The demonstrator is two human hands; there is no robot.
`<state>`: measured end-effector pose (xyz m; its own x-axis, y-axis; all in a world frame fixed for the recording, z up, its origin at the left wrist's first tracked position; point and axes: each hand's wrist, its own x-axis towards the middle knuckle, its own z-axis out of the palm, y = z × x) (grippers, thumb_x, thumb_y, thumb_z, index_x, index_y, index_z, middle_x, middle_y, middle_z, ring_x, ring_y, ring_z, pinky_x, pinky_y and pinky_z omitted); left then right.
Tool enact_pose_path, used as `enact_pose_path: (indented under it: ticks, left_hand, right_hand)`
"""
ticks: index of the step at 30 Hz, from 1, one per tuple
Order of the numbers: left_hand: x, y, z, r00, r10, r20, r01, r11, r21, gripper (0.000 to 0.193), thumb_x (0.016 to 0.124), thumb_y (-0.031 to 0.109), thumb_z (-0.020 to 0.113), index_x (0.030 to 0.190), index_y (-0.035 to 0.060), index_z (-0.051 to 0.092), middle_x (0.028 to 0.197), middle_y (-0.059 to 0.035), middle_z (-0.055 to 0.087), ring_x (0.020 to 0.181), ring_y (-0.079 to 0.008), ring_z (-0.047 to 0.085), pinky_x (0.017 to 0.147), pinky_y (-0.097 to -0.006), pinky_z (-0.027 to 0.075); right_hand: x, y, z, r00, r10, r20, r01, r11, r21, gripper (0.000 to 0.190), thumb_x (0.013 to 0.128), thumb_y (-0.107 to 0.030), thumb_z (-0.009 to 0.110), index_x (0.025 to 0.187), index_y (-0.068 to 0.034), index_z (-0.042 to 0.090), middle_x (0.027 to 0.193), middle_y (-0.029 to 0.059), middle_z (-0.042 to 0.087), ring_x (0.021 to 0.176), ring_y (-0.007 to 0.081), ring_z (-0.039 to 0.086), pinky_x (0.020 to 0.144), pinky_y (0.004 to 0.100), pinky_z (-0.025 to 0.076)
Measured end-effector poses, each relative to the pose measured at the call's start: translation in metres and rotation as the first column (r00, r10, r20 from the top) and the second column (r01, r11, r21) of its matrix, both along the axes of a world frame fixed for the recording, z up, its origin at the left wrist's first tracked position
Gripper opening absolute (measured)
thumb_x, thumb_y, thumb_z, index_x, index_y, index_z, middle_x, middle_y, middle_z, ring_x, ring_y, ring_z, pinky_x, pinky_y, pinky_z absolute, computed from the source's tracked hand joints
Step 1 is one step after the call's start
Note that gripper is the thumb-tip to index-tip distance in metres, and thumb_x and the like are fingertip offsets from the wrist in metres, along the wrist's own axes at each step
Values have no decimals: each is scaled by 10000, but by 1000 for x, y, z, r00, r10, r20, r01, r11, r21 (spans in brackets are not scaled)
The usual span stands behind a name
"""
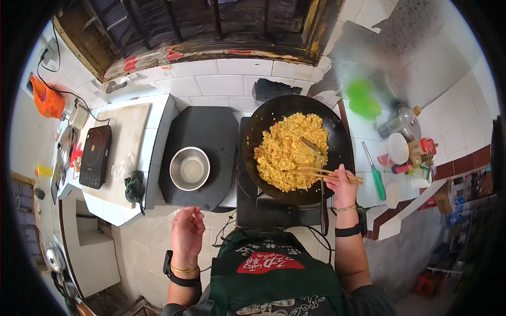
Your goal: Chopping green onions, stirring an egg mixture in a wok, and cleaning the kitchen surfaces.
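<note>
My right hand (343, 186) grips a pair of wooden chopsticks (316, 173), their tips in the yellow fried rice (290, 154). The rice, with small orange bits, is heaped in a large black wok (338, 138). A metal spatula (310, 144) is partly buried in the rice, and a dark handle (324, 215) runs over the wok's near rim, just left of my right wrist. My left hand (187, 229) is empty, its fingers loosely curled, near the front edge of a black board (205, 126). On that board stands a steel bowl (189, 168) with some pale liquid inside.
Under the wok is a black cooktop (276, 215). To the right are a green-handled tool (378, 183), a white tub (397, 149) and an oil bottle (403, 120). On the left counter lie an induction cooker (95, 156), a pale cutting board (126, 130) and a dark cloth (134, 189).
</note>
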<state>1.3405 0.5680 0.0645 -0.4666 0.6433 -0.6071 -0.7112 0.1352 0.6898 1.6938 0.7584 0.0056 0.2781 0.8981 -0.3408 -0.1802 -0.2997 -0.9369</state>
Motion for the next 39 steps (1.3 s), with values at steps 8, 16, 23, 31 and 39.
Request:
enact_pose_path:
  ticks: [8, 16, 23, 31, 39]
  left_hand:
    - [1, 1, 2, 998, -58, -5, 58, 998, 4, 141, 895, 213, 535, 869, 92, 601, 758, 3, 608, 620, -78, 525, 528, -206, 384]
    - [2, 5, -3, 998, -64, -9, 64, 998, -7, 149, 898, 210, 531, 876, 81, 603, 735, 1, 599, 594, -81, 503, 516, -202, 377]
    - [3, 7, -5, 998, -65, -20, 65, 998, -20, 157, 902, 212, 525, 878, 77, 602, 730, 6, 594, 584, -78, 499, 514, -198, 385]
    - [3, 7, 0, 995, -98, -22, 98, 995, 6, 161, 903, 211, 522, 884, 74, 605, 727, 4, 595, 592, -76, 508, 527, -199, 400]
    - [5, 16, -2, 991, -134, 0, 134, 991, 14, 140, 897, 203, 529, 867, 87, 602, 748, 9, 600, 612, -73, 522, 536, -197, 408]
  right_hand:
    - [17, -8, -4, 983, -54, -176, 57, 998, 14, 312, 891, -328, 639, 888, -26, 563, 766, 118, 651, 645, 210, 680, 495, 246, 536]
    - [25, -18, 13, 987, -82, -138, 87, 996, 31, 311, 902, -331, 623, 906, -26, 562, 763, 109, 655, 640, 200, 681, 486, 233, 536]
    - [30, -21, 17, 978, -91, -187, 99, 995, 33, 308, 903, -338, 619, 907, -34, 571, 757, 106, 659, 625, 192, 678, 483, 231, 533]
    - [38, -24, 33, 968, -87, -237, 109, 991, 83, 283, 917, -318, 601, 886, -37, 581, 760, 106, 664, 620, 184, 676, 486, 226, 531]
    - [45, -21, 45, 962, -103, -252, 132, 986, 100, 266, 923, -309, 594, 888, -45, 588, 773, 105, 671, 618, 178, 675, 481, 222, 529]
